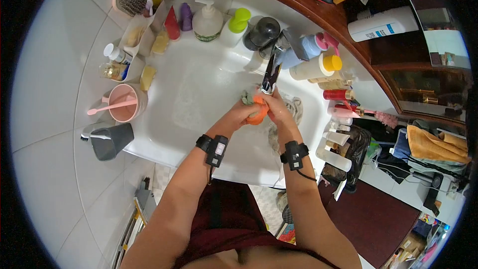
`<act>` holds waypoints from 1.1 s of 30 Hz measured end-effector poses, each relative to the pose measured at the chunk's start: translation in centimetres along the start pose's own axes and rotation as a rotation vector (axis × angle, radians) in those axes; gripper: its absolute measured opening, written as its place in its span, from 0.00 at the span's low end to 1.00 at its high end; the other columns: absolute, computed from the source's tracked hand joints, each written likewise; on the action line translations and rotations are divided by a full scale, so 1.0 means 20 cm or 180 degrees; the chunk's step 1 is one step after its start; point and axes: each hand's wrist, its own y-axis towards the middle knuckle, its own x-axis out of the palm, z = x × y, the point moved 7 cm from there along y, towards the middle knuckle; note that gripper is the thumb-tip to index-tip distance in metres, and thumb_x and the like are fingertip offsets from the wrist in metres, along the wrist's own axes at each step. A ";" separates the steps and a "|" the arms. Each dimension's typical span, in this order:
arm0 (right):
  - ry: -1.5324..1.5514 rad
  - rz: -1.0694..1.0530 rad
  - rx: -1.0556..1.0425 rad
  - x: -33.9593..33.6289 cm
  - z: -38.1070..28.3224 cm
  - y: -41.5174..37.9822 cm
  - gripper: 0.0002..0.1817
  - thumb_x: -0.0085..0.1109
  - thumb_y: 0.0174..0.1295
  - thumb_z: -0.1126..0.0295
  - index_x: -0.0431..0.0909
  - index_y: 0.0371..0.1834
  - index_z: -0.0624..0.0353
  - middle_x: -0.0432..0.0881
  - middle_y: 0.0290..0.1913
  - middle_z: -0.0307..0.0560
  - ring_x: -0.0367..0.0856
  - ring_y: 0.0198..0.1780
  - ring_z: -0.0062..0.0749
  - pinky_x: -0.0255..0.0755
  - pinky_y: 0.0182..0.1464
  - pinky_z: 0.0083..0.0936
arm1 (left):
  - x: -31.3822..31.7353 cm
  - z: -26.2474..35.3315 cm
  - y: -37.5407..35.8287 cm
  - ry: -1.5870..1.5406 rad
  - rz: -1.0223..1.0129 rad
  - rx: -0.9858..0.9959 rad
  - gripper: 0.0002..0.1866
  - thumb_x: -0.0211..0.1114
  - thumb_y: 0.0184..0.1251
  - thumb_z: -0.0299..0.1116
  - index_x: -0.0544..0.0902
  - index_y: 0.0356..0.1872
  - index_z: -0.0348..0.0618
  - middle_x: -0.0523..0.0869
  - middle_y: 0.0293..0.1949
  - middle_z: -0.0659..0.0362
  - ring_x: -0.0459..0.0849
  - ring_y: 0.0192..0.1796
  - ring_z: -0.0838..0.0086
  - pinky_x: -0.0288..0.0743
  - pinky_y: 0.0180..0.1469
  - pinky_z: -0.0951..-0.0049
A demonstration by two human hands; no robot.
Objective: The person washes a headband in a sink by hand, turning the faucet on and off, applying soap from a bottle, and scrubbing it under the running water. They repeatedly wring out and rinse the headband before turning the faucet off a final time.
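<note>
Both my hands are together over the white washbasin point(189, 84), below the spout of the chrome tap point(271, 74). Between them is a crumpled orange cloth point(257, 114); its exact kind does not show. My left hand point(241, 112) grips it from the left, fingers wrapped round and partly hidden. From the other side my right hand point(275, 105) closes on the same cloth, just under the spout. A small grey-green bit of fabric point(246, 98) shows beside my left fingers. Behind and below my right hand, a wet greyish cloth point(297, 109) lies in the basin.
Along the back rim stand a pump bottle point(207, 22), a green-capped bottle point(236, 26) and a dark bottle point(264, 32). Several more bottles line the right rim. At left are a pink mug point(130, 103) and a grey cup point(113, 142). A wooden cabinet point(368, 50) borders the right.
</note>
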 end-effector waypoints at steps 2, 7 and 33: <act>0.0457 -0.0089 0.0052 -0.03 -0.02 -0.02 0.26 0.58 0.60 0.65 0.61 0.59 0.57 0.76 0.48 0.44 0.78 0.47 0.30 0.75 0.47 0.26 | 0.02 0.04 -0.03 -0.0122 0.0176 -0.0181 0.28 0.69 0.52 0.36 0.71 0.55 0.45 0.79 0.46 0.61 0.81 0.44 0.75 0.78 0.41 0.72; 0.0848 -0.0231 0.0188 -0.08 0.00 0.02 0.28 0.53 0.64 0.58 0.58 0.64 0.55 0.74 0.53 0.44 0.76 0.51 0.29 0.75 0.50 0.29 | 0.03 0.06 -0.03 0.0159 0.0194 0.0026 0.28 0.69 0.53 0.36 0.69 0.56 0.45 0.79 0.47 0.61 0.81 0.45 0.74 0.79 0.42 0.73; -0.3421 0.0970 -0.3286 0.30 -0.85 -0.43 0.26 0.51 0.64 0.65 0.62 0.64 0.61 0.59 0.68 0.57 0.53 0.70 0.51 0.50 0.68 0.38 | -0.01 0.00 -0.01 -0.2004 0.0067 -0.0240 0.24 0.69 0.53 0.39 0.72 0.52 0.50 0.79 0.52 0.57 0.80 0.51 0.69 0.75 0.52 0.66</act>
